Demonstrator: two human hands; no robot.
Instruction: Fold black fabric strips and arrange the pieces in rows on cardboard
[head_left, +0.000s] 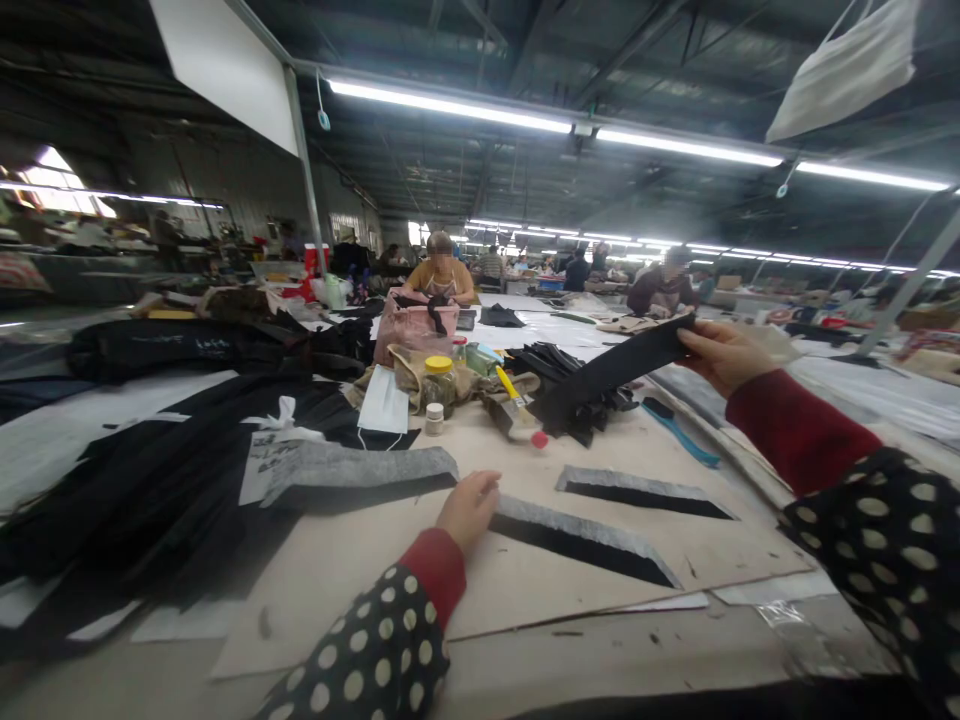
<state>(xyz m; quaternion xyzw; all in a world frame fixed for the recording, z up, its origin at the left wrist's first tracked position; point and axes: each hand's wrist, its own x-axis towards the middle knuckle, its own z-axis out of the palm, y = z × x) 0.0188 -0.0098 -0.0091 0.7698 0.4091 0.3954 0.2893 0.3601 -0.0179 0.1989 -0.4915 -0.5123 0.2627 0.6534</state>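
My right hand (720, 355) is raised at the right, its fingers pinching one end of a black fabric strip (619, 370). The strip slants down to the left, its lower end over a pile of black pieces (551, 365). My left hand (471, 508) rests on the pale board (360, 575), fingers stretched out, by the left end of a black strip with a grey upper band (585, 540). A similar strip (645, 492) lies to the right, and a longer grey-and-black piece (360, 475) reaches from the left toward my left hand.
Beyond the strips sit a yellow-handled brush (514, 405), a yellow-lidded jar (439, 385), a small white bottle (434, 419) and a face mask (384, 402). Black fabric (150, 490) heaps up at the left. A co-worker (440, 272) stands behind a pink bin (412, 325).
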